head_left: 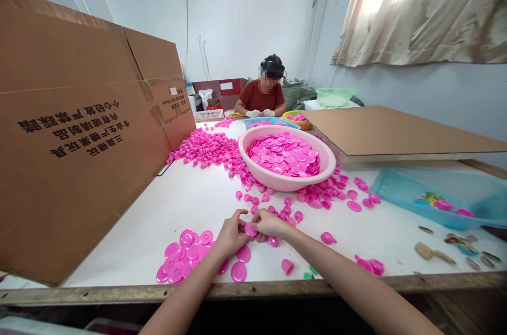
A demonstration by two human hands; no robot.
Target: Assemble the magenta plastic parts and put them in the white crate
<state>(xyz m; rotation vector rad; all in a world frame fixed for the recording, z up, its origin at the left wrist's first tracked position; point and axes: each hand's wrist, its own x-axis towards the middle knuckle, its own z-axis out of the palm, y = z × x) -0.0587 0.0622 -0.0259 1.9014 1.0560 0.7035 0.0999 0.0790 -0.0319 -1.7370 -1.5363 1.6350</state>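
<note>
white tabletop with worn wooden edge point(198, 192), left hand point(233, 233) half curled at a round glossy pink plastic disc point(249, 229), its grip unclear, right hand point(269, 223) pinching that disc between thumb and fingers, loose pink discs point(175, 271) lying leftward, pale pink plastic basin point(287, 183) beyond

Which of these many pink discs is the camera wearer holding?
The pink disc pinched by the right hand, beside the left hand; others nearby lie on the white table or fill the pale pink basin.
</note>
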